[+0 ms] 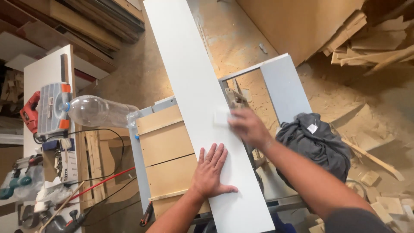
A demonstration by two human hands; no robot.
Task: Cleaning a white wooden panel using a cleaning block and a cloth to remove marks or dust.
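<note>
A long white board (189, 77) lies across a grey work frame (282, 84) and runs from the top of the view to the bottom. My left hand (211, 170) rests flat on the board's lower part with fingers spread. My right hand (248, 127) is blurred at the board's right edge and holds a small white pad or cloth (221, 116) against the surface. Brown wooden panels (166, 151) sit under the board on its left side.
A clear plastic bottle (97, 111) lies left of the frame beside a grey-and-orange case (52, 108). A dark grey cloth (317, 142) hangs at the right. Sawdust and wood offcuts (371, 43) cover the floor. Tools and cables (99, 183) clutter the left bench.
</note>
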